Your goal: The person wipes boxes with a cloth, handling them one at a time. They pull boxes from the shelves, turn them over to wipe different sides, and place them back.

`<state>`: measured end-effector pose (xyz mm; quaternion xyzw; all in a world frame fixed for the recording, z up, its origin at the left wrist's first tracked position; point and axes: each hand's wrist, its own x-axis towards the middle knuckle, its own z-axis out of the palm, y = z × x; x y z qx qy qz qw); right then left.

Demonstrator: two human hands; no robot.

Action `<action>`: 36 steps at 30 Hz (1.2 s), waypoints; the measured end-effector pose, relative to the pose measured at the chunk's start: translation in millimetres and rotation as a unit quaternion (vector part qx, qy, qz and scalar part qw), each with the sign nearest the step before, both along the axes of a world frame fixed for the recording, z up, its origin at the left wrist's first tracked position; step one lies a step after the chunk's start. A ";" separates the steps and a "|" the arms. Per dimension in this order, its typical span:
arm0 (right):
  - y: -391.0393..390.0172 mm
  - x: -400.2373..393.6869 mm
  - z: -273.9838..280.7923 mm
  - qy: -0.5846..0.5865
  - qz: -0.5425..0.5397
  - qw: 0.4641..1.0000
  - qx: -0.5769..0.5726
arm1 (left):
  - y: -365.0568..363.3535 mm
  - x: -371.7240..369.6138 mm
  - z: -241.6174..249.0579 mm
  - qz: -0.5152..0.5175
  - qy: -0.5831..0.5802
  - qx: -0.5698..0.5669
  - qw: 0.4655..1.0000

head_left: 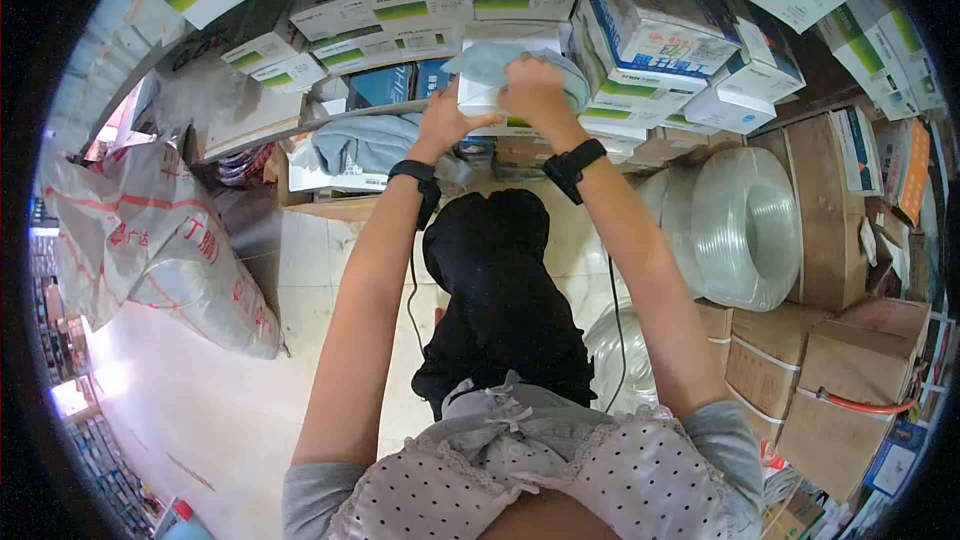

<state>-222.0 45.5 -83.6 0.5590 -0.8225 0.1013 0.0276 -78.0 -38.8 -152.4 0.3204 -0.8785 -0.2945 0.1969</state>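
Observation:
A white box (480, 100) stands in front of me at the shelf, among stacked cartons. Its left side is gripped by my left hand (447, 124), with the thumb along the near face. Over the top of the box lies a light blue cloth (482, 60). My right hand (538, 92) is closed on this cloth, pressing it against the box; its fingertips are partly hidden. Another grey-blue cloth (365, 140) lies crumpled on the lower shelf, left of my left hand.
White-and-green cartons (425, 5) fill the shelves ahead. A large printed plastic bag (160, 240) stands at left. On the right are coiled clear hose (745, 230) and brown cardboard boxes (835, 390). Thin black cables hang from both wrist straps.

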 end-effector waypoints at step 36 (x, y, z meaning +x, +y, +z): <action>-56.0 -74.8 0.6 -0.098 -0.082 0.975 0.179 | -9.2 -4.3 0.7 -0.053 0.020 0.123 0.991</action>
